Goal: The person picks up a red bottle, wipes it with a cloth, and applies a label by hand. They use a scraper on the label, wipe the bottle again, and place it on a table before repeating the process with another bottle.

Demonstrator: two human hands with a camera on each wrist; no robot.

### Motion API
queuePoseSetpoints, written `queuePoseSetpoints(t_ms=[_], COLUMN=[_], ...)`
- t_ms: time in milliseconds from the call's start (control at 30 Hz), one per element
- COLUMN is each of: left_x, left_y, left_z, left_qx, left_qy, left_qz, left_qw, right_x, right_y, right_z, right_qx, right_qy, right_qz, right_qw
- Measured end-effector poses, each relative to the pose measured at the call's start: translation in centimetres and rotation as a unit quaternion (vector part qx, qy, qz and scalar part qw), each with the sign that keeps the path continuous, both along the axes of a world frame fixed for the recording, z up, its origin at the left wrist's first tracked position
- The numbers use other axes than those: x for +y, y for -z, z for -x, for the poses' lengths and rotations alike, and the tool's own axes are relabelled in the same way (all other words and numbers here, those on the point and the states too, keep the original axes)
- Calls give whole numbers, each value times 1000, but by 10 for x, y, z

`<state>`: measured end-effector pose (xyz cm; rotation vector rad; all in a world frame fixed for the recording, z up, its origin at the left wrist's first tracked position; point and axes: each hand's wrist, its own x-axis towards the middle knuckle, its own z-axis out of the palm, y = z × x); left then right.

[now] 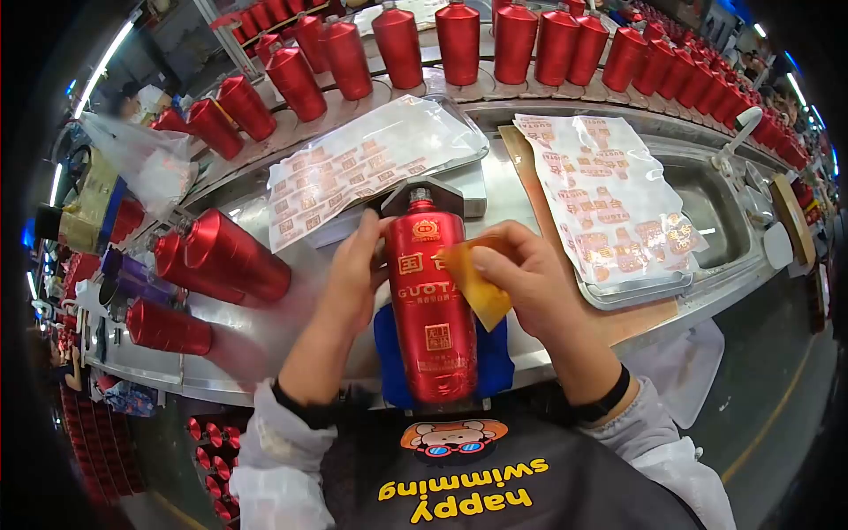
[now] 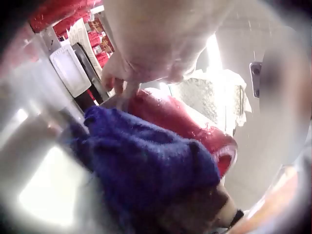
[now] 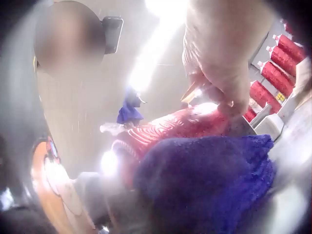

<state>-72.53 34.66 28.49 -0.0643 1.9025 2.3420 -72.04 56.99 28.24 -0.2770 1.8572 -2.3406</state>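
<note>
A red bottle (image 1: 428,309) with gold lettering lies on its back, its clear neck away from me, on a blue cloth (image 1: 496,358). The cloth (image 2: 151,161) also lies under the bottle (image 2: 183,119) in the left wrist view. My left hand (image 1: 352,278) is at the bottle's left side near the shoulder, its fingers fairly straight and slightly blurred. My right hand (image 1: 530,274) pinches a thin amber-yellow sheet (image 1: 484,287) between thumb and fingers over the bottle's right side. One corner of this sheet overlaps the gold characters. In the right wrist view the right hand (image 3: 219,53) is above the bottle (image 3: 180,124).
Printed transfer sheets (image 1: 353,168) lie on a metal tray at the back left, more sheets (image 1: 609,194) on a tray at right. Several red bottles (image 1: 234,256) lie at left; a row of upright bottles (image 1: 458,44) lines the back. A sink (image 1: 720,208) is at far right.
</note>
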Motion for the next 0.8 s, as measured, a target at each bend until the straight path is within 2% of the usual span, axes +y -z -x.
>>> queuePoseSetpoints(t_ms=[33,67,133,167,200,233,300,367,400,467,500,567,633,700,733,767,800], left_x=[0,3,11,13,14,12,3,2,5,-5,-6,-14,-22,-30,-37,-36,-37], left_y=[-9,-14,-19,-22,-26,-29,-25,-35,-46,-50,-64,-76,-79,-75,-69,-64,-56], left_z=[14,27,46,48,49,51,52,33,18,-16,-44,-103,-172,-251,-291,-328,-362], left_qx=[-101,-119,-154,-171,-188,-207,-177,-147,-123,-36,-10,28,93,130,154,151,139], left_qy=[67,88,122,119,115,109,132,115,76,50,-14,-99,-218,-360,-405,-468,-544], left_qz=[-123,-120,-118,-73,-29,16,23,20,39,-4,-13,-30,-35,-13,27,-14,-4], left_qw=[985,982,973,975,975,972,975,982,989,998,1000,994,971,924,901,871,828], right_x=[-1,-2,-1,0,3,5,5,18,27,41,47,49,44,30,15,3,-6], right_y=[1,2,-2,-5,-14,-20,-29,-40,-44,-45,-38,-40,-35,-38,-41,-44,-44], right_z=[4,6,2,-2,-8,-13,-22,-31,-33,-32,-34,-36,-33,-47,-55,-62,-66], right_qx=[15,37,129,173,241,328,495,440,411,386,345,330,313,288,285,282,281], right_qy=[-18,32,85,108,100,68,-5,-92,-148,-150,-138,-144,-216,-244,-275,-302,-328], right_qz=[-30,-13,-56,-76,-198,-209,-216,-171,-147,-98,-38,-15,35,7,8,9,-8], right_qw=[999,999,986,976,945,919,841,876,887,905,927,933,924,926,918,911,902])
